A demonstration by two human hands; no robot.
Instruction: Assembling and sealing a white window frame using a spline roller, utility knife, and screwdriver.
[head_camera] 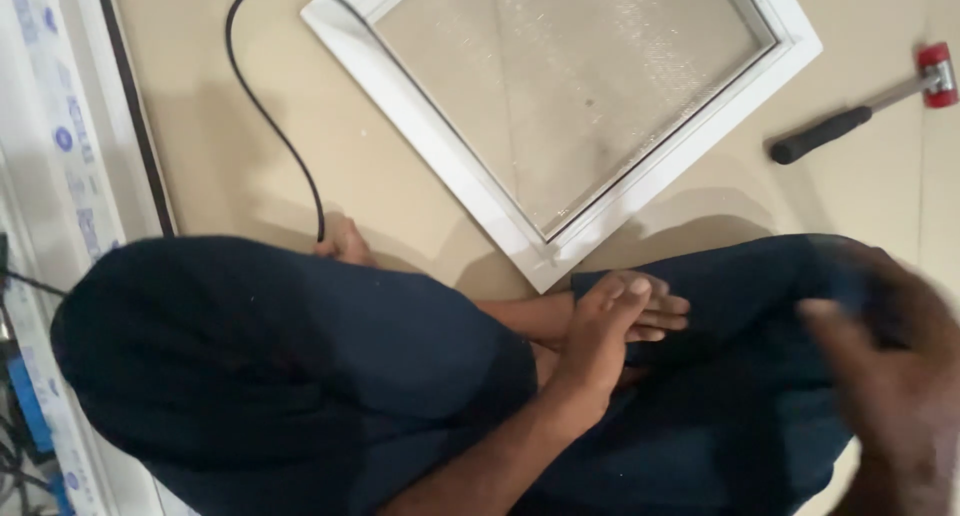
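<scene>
Two hands: both bare, holding nothing.
Left hand (600,336): fingers loosely spread, resting on a bare foot (655,311) just below the white frame's near corner.
Right hand (890,376): blurred; spread cannot be told.
White frame (455,161): flat on floor, frosted pane seated.
Black gasket cord (262,106): left of frame, loose, apparently not yet fitted.
Mallet (860,111): right of frame, untouched.

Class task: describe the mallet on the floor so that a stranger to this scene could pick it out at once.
Start at the white window frame lying on the tan floor. Right of it, apart, lies the mallet. Its black handle and red-capped head set it apart from the thin black cord.
</scene>
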